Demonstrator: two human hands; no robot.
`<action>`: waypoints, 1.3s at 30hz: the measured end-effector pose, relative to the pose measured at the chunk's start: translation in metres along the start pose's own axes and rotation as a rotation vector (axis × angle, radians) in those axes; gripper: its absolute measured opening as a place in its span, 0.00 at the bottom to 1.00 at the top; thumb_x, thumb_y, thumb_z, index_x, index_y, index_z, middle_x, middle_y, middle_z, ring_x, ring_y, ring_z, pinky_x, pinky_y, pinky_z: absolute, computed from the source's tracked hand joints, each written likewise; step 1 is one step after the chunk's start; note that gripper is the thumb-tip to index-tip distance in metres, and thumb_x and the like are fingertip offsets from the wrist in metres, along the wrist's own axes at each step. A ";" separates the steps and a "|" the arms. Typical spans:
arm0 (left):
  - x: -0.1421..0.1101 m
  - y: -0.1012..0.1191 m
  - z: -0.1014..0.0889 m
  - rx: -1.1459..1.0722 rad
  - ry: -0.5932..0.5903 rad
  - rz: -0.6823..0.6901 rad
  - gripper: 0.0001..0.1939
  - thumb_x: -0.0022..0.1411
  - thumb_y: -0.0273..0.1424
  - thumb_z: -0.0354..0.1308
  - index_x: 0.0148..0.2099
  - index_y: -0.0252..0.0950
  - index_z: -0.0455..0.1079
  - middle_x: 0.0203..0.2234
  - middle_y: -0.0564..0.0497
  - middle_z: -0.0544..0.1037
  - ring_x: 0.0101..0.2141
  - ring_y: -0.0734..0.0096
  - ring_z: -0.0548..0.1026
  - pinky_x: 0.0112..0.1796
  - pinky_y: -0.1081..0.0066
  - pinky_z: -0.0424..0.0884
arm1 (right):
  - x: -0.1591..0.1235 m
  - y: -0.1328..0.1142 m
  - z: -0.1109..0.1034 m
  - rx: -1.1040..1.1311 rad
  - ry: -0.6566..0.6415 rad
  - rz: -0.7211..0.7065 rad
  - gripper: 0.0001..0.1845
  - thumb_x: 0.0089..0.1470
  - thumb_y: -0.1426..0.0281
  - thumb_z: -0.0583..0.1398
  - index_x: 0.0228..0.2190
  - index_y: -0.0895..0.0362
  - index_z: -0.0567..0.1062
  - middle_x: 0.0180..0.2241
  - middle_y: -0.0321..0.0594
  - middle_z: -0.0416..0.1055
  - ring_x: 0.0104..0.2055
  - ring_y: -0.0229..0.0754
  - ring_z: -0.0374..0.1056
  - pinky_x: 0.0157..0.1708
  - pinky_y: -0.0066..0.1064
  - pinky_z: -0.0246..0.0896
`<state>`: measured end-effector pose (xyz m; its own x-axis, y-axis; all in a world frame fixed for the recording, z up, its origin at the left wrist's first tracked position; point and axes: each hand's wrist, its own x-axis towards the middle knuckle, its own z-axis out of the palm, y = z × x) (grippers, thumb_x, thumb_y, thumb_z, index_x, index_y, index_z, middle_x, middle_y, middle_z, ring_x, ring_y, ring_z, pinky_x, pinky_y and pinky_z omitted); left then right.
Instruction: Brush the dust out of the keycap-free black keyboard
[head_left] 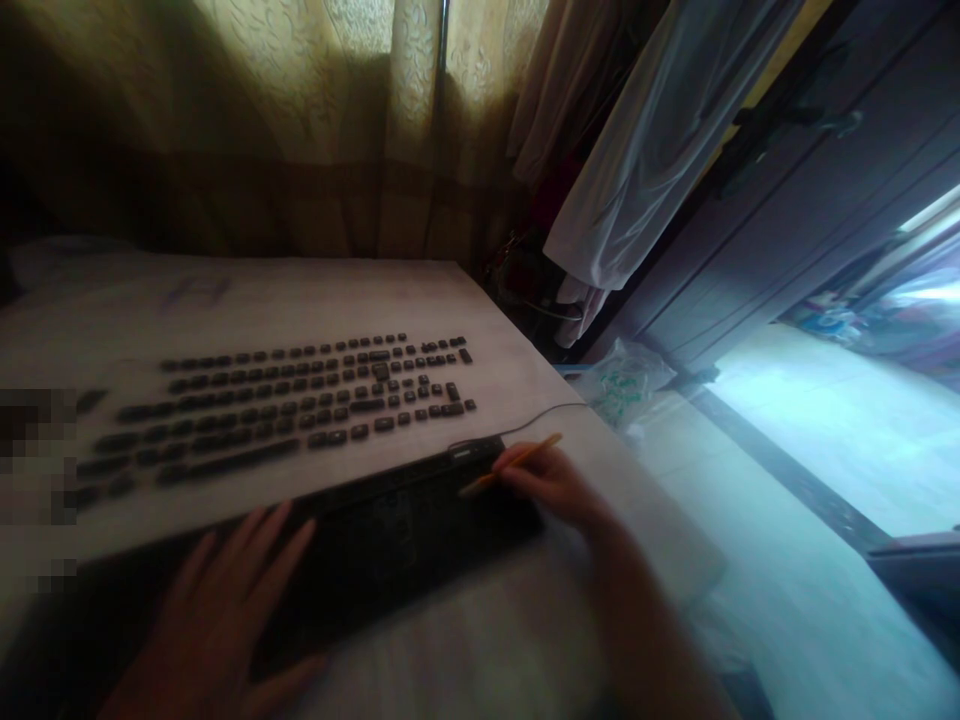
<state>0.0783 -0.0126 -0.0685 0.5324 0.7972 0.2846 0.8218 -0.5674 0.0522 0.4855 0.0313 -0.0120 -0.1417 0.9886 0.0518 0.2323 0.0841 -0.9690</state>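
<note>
A black keyboard base (375, 570) lies at a slant in front of me, its keys taken off. My left hand (225, 610) rests on its left part, fingers spread flat. Between the fingers of my right hand (551, 485) is a slim brush (541, 449) with a yellow handle. The brush's pale tip points down and left, at the right part of the base; whether it touches is too blurred to tell. Behind the base, loose black keycaps (285, 405) are laid out in rows, with a long space bar (244, 458) among them.
A thin cable (551, 410) runs from the base's back edge to the right. The pale surface (510, 340) ends at a slanting right edge. Beyond it are a clear plastic bag (626, 380), hanging cloths (637, 170) and a tiled floor (847, 440). A patterned curtain (300, 120) hangs behind.
</note>
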 end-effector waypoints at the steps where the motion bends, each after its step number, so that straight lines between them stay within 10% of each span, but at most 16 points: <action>1: 0.000 -0.001 0.000 0.003 -0.002 0.003 0.48 0.55 0.57 0.58 0.73 0.45 0.53 0.71 0.43 0.57 0.67 0.39 0.61 0.67 0.44 0.45 | 0.000 0.000 0.000 -0.006 -0.007 0.004 0.15 0.53 0.54 0.67 0.32 0.54 0.80 0.23 0.34 0.73 0.22 0.36 0.65 0.21 0.26 0.60; 23: -0.001 -0.002 -0.001 0.011 -0.004 0.000 0.49 0.54 0.57 0.59 0.73 0.46 0.52 0.72 0.43 0.55 0.67 0.39 0.60 0.67 0.44 0.44 | -0.007 -0.006 -0.029 -0.077 0.195 -0.081 0.21 0.59 0.49 0.61 0.31 0.54 0.73 0.19 0.28 0.60 0.20 0.34 0.56 0.19 0.26 0.54; 32: 0.000 0.004 0.001 0.004 0.026 -0.010 0.49 0.52 0.54 0.60 0.72 0.43 0.54 0.72 0.41 0.55 0.66 0.37 0.61 0.67 0.43 0.45 | 0.000 0.003 -0.001 -0.154 0.104 -0.119 0.17 0.61 0.54 0.60 0.34 0.55 0.78 0.25 0.34 0.71 0.23 0.37 0.66 0.22 0.27 0.64; 39: -0.001 -0.001 0.000 0.036 -0.006 0.015 0.49 0.54 0.55 0.60 0.73 0.43 0.54 0.72 0.41 0.54 0.67 0.38 0.60 0.67 0.43 0.44 | -0.002 0.006 -0.019 -0.354 0.188 -0.139 0.16 0.63 0.59 0.55 0.34 0.56 0.76 0.22 0.34 0.69 0.21 0.38 0.66 0.22 0.28 0.63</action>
<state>0.0764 -0.0130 -0.0687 0.5459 0.7899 0.2793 0.8203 -0.5717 0.0135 0.5053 0.0323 -0.0132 -0.0245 0.9676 0.2514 0.5440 0.2239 -0.8087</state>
